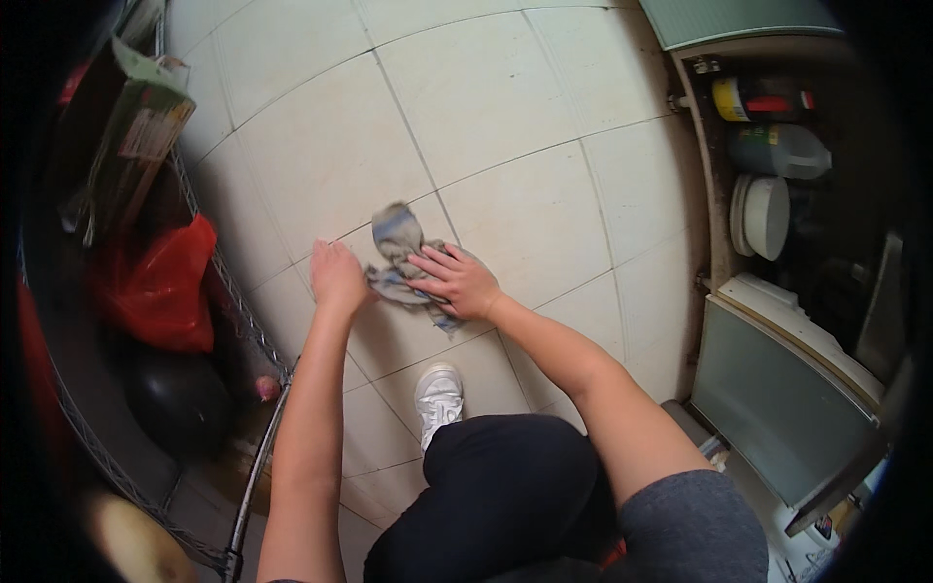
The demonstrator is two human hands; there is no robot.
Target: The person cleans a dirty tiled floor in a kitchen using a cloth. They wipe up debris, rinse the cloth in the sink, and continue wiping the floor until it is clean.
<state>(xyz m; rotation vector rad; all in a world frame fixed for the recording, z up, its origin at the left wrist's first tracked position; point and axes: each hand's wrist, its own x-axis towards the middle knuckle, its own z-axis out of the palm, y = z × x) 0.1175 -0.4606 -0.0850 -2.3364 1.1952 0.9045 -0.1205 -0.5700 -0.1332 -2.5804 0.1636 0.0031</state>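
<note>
My right hand (461, 283) lies on a crumpled grey and blue cloth (401, 237) on the tiled floor (510, 204), fingers spread over it. Part of the cloth is hidden beneath the palm. Just left of the cloth is my left hand (337, 275), holding nothing that I can see; its fingers point away from me and look close together. Whether it touches the floor I cannot tell. Below the hands a white sneaker (440, 397) stands on the tiles, in front of my bent knee in black trousers.
At left a wire shelf rack (251, 444) holds a cardboard box (146, 124), a red plastic bag (171, 291), a dark rounded object (175, 397) and a small onion (267, 388). At right an open cabinet with a glass-panelled door (773, 393) contains bottles (780, 151) and white round dishes (767, 218).
</note>
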